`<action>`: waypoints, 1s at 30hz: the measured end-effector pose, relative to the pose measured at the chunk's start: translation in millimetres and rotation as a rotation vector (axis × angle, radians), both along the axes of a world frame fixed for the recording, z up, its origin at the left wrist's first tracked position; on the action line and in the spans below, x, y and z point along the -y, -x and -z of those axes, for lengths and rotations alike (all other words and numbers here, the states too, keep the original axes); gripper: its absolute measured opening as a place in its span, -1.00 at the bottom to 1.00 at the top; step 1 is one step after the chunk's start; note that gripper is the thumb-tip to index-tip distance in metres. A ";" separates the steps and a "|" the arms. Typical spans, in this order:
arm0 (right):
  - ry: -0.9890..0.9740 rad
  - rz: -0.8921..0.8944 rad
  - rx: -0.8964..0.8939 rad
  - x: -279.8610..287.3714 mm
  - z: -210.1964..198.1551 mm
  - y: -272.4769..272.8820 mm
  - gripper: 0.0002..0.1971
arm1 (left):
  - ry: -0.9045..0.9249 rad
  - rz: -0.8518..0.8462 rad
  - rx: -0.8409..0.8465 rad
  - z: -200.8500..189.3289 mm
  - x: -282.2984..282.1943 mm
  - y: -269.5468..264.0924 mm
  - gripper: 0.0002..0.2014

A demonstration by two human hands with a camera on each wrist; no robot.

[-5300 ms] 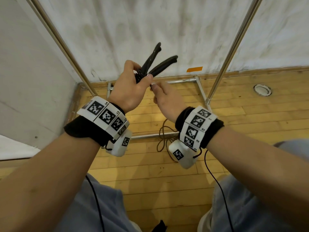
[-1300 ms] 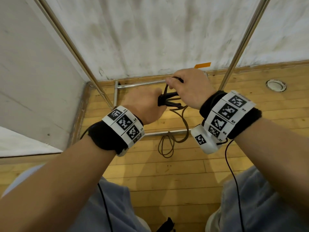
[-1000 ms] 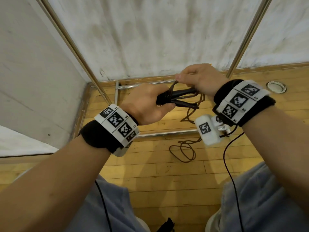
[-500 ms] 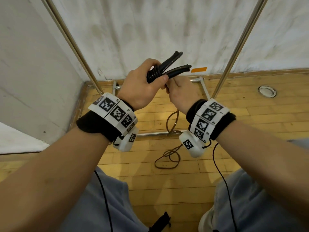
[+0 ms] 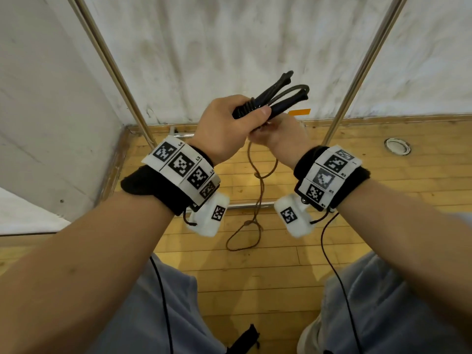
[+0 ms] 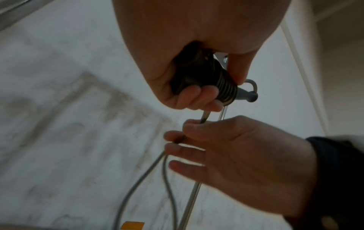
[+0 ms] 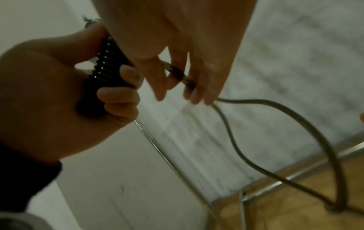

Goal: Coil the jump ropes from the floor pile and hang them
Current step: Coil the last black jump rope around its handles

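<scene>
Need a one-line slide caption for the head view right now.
Left hand grips both black handles while the right hand feeds brown rope trailing to the wooden floor.

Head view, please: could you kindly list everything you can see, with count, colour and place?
jump rope handles: two, black, gripped together in the left hand, tips pointing up and right
rope cord: one, brown, hanging from the hands to a loose loop on the floor
rack poles: two, silver, slanting up in front of the wall
base bars: silver, on the floor
tape piece: one, orange, low on the wall
floor socket: one, round, silver, right
wood floor: tan
wall: white, smudged
left hand: grips handles
right hand: pinches cord below the handles
</scene>
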State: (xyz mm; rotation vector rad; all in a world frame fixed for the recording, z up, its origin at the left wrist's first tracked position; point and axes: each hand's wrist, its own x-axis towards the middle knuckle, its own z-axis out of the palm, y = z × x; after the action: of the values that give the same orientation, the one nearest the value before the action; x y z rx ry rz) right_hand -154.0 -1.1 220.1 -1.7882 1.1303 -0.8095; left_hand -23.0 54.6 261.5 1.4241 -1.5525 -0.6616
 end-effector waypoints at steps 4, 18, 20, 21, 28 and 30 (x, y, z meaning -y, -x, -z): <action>-0.137 -0.158 0.096 -7.8 6.2 -2.7 -0.86 | -0.014 -0.010 -0.051 -5.8 0.9 -4.2 -0.70; 0.177 -0.147 -0.337 -3.0 -6.4 11.6 -0.54 | -0.056 -0.241 0.498 30.5 25.5 -41.0 -0.60; 0.200 -0.193 -0.419 -3.4 -8.9 13.9 -0.55 | -0.122 -0.189 0.574 35.6 25.9 -43.3 -0.57; 0.197 -0.215 -0.442 -4.2 -10.3 14.1 -0.58 | -0.146 -0.170 0.618 38.3 26.5 -44.0 -0.59; 0.274 -0.218 -0.440 -5.4 -19.4 14.3 -0.69 | -0.319 -0.091 0.818 49.9 24.4 -30.9 -0.67; 0.316 -0.191 -0.475 -4.2 -19.5 14.6 -0.66 | -0.336 -0.031 0.855 53.8 22.1 -22.9 -0.69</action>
State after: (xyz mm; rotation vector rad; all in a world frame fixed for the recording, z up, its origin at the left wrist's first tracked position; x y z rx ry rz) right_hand -168.6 3.1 239.7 -2.3996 1.1430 -0.4767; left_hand -0.1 32.5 207.7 2.1527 -2.1145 -0.2948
